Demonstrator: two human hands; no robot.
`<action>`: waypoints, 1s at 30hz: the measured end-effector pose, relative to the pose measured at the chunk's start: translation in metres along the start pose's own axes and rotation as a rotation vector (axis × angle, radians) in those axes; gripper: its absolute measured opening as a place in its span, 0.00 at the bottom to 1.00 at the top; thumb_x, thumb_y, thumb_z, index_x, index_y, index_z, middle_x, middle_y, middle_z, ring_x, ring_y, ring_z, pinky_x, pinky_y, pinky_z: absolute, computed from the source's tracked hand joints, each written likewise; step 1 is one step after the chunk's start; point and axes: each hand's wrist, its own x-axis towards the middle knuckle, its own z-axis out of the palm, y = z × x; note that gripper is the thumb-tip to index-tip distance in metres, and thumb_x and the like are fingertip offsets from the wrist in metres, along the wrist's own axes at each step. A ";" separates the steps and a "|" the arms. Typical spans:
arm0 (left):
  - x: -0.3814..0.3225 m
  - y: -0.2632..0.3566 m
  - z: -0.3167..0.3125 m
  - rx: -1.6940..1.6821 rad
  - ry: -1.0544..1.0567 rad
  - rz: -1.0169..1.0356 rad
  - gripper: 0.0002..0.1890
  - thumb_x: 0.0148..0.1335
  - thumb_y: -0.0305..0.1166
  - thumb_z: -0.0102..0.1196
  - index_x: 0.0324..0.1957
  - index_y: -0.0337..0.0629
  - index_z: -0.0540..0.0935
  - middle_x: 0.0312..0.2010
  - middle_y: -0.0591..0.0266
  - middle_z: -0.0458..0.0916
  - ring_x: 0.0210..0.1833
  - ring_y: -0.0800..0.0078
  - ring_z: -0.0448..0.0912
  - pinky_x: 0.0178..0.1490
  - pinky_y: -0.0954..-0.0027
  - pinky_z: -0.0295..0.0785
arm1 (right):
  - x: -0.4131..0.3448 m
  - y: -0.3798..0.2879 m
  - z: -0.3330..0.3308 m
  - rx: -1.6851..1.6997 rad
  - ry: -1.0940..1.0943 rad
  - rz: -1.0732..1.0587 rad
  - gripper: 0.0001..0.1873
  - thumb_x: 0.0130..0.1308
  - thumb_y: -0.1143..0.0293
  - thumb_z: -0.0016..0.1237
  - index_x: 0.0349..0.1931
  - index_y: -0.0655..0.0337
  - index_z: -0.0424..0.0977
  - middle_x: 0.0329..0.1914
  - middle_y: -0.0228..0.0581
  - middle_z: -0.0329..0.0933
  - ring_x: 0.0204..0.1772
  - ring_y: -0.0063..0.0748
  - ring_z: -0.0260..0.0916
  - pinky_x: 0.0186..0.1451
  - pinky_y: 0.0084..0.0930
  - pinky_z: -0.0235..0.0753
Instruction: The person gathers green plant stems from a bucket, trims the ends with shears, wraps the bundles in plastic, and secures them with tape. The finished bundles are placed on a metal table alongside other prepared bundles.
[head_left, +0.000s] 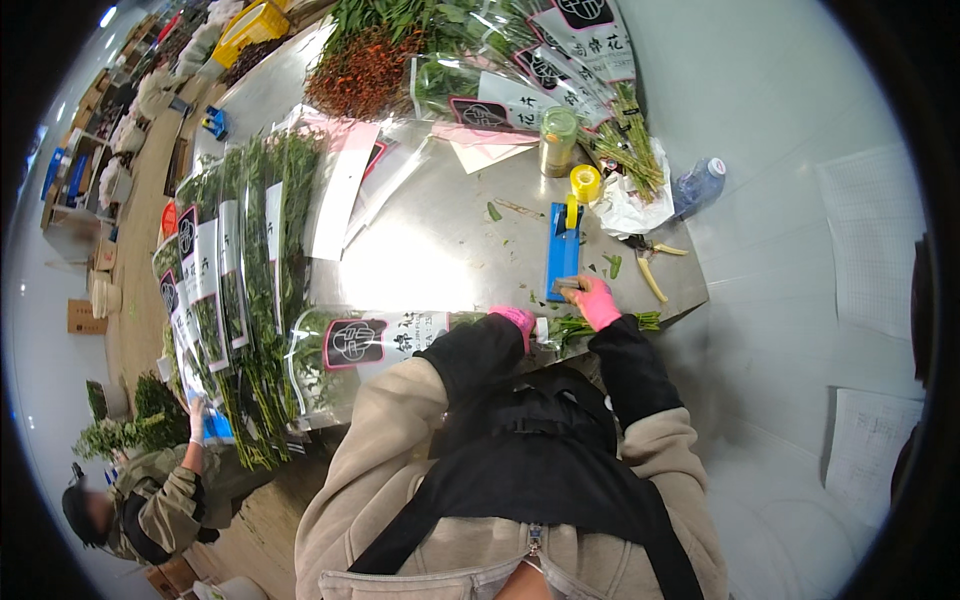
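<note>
A clear printed plastic sleeve (352, 341) with green stems in it lies along the table's near edge. My left hand (516, 322), in a pink glove, is closed around its narrow end, where a white band (542, 330) shows. Bare green stems (574, 327) come out to the right, passing below my right hand (595, 301). That hand, also in a pink glove, has its fingers on a small grey piece (566, 284) at the near end of a blue tape dispenser (562, 251). Whether the piece belongs to the dispenser is unclear. A yellow tape roll (572, 213) sits at its far end.
Pruning shears (654, 266), a loose tape roll (585, 182), a lidded jar (558, 142) and a plastic bottle (701, 184) stand or lie right. Sleeved bunches (247, 262) line the left; orange-berried stems (360, 71) lie behind. A co-worker (150, 495) is at far left.
</note>
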 end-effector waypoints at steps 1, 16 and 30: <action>0.001 0.001 0.001 0.011 -0.046 0.008 0.17 0.45 0.39 0.58 0.37 0.41 0.79 0.35 0.49 0.82 0.42 0.54 0.80 0.45 0.57 0.73 | -0.009 0.000 -0.009 0.002 -0.052 0.011 0.17 0.56 0.72 0.55 0.46 0.69 0.74 0.39 0.40 0.79 0.41 0.27 0.74 0.47 0.24 0.72; -0.009 0.041 -0.049 -0.140 -0.060 0.146 0.24 0.38 0.47 0.63 0.36 0.42 0.80 0.35 0.48 0.81 0.43 0.55 0.79 0.48 0.60 0.74 | -0.133 -0.068 -0.009 -0.025 0.100 -0.189 0.11 0.56 0.69 0.55 0.35 0.67 0.77 0.32 0.46 0.77 0.37 0.37 0.74 0.42 0.30 0.71; -0.013 0.038 -0.094 -0.592 -0.323 0.203 0.08 0.42 0.30 0.62 0.27 0.41 0.81 0.18 0.65 0.79 0.22 0.78 0.76 0.28 0.71 0.69 | -0.042 0.023 0.009 1.524 -0.184 -0.360 0.22 0.58 0.70 0.53 0.53 0.61 0.65 0.44 0.40 0.74 0.46 0.34 0.72 0.52 0.29 0.72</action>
